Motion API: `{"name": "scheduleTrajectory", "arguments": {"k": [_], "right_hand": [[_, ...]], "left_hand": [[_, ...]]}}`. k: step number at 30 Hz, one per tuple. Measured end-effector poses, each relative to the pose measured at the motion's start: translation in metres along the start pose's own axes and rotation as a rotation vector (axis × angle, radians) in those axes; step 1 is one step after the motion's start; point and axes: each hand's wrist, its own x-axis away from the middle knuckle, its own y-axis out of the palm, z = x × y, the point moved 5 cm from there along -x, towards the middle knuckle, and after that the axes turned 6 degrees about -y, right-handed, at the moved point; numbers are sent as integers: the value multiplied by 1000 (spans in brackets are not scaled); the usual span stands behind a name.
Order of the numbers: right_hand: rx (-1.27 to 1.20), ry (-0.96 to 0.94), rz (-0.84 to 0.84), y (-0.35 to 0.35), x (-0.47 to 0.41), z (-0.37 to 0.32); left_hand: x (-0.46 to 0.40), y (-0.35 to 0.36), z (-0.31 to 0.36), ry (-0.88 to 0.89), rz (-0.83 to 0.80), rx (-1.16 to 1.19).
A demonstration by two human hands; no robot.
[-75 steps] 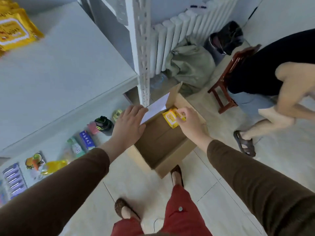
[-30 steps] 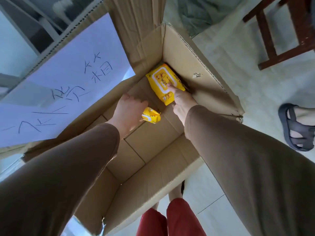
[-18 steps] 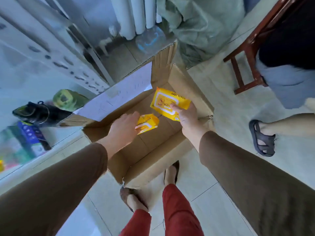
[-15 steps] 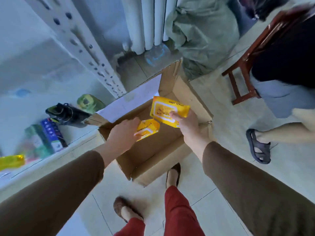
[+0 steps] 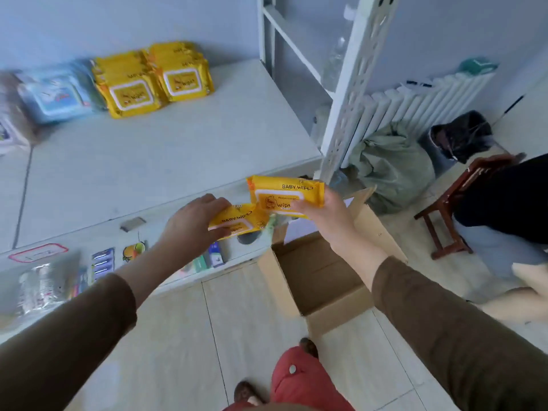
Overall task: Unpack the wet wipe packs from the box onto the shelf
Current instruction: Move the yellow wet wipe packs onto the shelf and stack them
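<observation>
A person's left hand [image 5: 192, 223] grips one yellow wipe pack [image 5: 238, 222] while the right hand [image 5: 323, 213] holds a second pack [image 5: 284, 194], both raised over the shelf's [image 5: 154, 161] front edge, above the open cardboard box [image 5: 323, 280] on the floor. Two stacks of yellow packs [image 5: 154, 78] sit at the shelf's back edge, beside blue packs [image 5: 56, 93].

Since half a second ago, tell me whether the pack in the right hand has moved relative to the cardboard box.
Yes. The right hand has lifted its yellow pack clear of the cardboard box, up toward the shelf edge.
</observation>
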Motion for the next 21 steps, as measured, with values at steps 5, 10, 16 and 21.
{"name": "scheduleTrajectory", "arguments": {"k": [5, 10, 16, 21], "right_hand": [[34, -97, -75, 62, -49, -55], [16, -122, -89, 116, -124, -77], [20, -86, -123, 167, -233, -73], [22, 0, -184, 196, -319, -62]], "left_hand": [[-10, -74, -55, -29, 117, -15], [-56, -111, -111, -88, 162, -39], [-136, -131, -181, -198, 145, -53], [-201, -142, -223, -256, 138, -95]]}}
